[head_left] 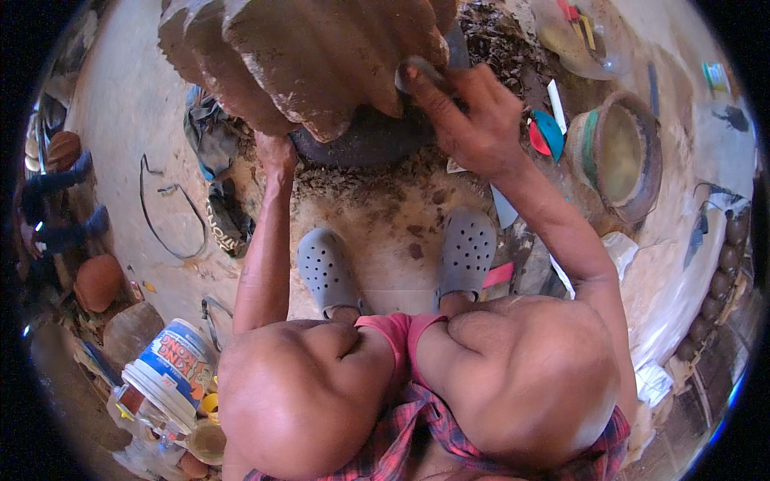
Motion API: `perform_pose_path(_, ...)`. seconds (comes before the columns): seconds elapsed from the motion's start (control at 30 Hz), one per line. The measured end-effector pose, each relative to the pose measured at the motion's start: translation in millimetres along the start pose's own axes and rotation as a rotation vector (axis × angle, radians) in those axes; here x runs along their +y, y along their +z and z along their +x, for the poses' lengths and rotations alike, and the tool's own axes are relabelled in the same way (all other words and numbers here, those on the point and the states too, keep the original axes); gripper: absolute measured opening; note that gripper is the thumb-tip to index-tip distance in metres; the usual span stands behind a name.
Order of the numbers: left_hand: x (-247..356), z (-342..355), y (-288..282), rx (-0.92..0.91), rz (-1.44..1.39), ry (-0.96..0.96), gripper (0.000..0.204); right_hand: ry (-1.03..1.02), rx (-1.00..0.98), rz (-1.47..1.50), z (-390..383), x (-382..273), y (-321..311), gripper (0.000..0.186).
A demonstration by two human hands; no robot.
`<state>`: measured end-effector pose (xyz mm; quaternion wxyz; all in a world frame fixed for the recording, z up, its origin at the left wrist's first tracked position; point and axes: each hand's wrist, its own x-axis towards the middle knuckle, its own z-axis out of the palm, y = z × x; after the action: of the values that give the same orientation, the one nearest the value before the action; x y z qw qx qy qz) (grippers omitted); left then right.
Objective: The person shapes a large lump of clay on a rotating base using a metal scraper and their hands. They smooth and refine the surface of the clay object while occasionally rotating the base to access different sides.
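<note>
A large brown clay piece (321,60) with deep wavy ridges stands in front of me, partly cut off by the upper edge. It rests on a dark rounded base (365,146). My right hand (480,120) is closed around a small dark rounded piece (419,70), its thumb pressing it against the clay's right side. Whether that piece is a stone or a scraper I cannot tell. My left hand (277,152) reaches up under the clay's lower left edge, and its fingers are hidden there.
Right of the clay stand a round basin (624,156) of murky liquid and a teal-and-red piece (546,135). Dark scraps (509,48) lie behind. On the left are a crumpled dark cloth (210,132), a bent strip (172,240) and a white-and-blue bucket (172,369). Grey clogs (327,268) are on my feet.
</note>
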<state>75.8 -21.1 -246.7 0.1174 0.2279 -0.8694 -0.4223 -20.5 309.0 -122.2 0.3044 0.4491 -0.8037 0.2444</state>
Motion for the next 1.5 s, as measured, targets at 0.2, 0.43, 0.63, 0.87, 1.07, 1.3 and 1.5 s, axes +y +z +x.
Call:
perform_pose_path(0.2, -5.7, -6.1, -1.5, -0.007, 0.026, -0.016, 0.043, 0.073, -0.166, -0.024, -53.8, 11.4, 49.1, 0.051)
perform_pose_path(0.43, -13.7, -10.9, -10.7, -0.020, 0.053, -0.043, 0.042, 0.559, -0.394, 0.285, -51.5, -17.2, 13.3, 0.025)
perform_pose_path(0.63, -14.3, -17.7, -29.1, -0.039, 0.091, -0.060, 0.042, 1.200, -0.330, 0.866, -33.5, -29.5, 35.2, 0.022)
perform_pose_path(0.87, -15.2, -33.5, -42.5, -0.039, 0.114, -0.108, 0.042, 1.176, -0.109, 0.955, -25.4, -36.8, 60.2, 0.025)
perform_pose_path(1.07, -14.6, -51.8, -53.8, -0.029, 0.124, -0.138, 0.042, 1.299, -0.031, 1.138, 8.0, -52.1, 10.4, 0.031)
perform_pose_path(1.3, -8.9, -70.4, -54.9, -0.008, 0.106, -0.164, 0.042, 1.029, 0.084, 1.278, 72.2, -57.9, -38.8, 0.024)
perform_pose_path(1.5, -18.6, -60.4, -42.2, -0.008, 0.098, -0.124, 0.042, 0.824, 0.198, 1.083, 89.7, -38.1, -83.0, 0.021)
